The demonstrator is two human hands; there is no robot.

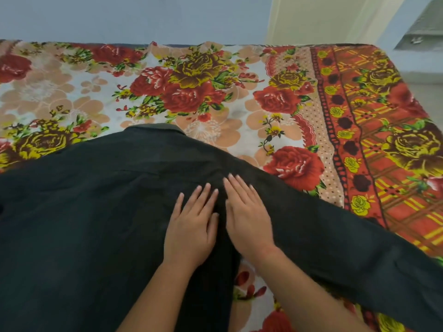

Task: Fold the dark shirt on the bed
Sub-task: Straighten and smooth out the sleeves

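On the floral red-and-cream bedsheet (pixel 215 92) we see the dark green-black cotton shirt (pixel 84 212) spread flat, collar away from us, one sleeve angled right; our left hand (pixel 191 226) and right hand (pixel 249 219) lie side by side on it, fingers released and flat

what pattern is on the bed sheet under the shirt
Floral: red and yellow roses on the bed sheet, seen in the head view.

The dark shirt (pixel 96 212) is matt woven cloth, faintly creased. The bed (pixel 359 104) wears smooth, printed floral cloth.
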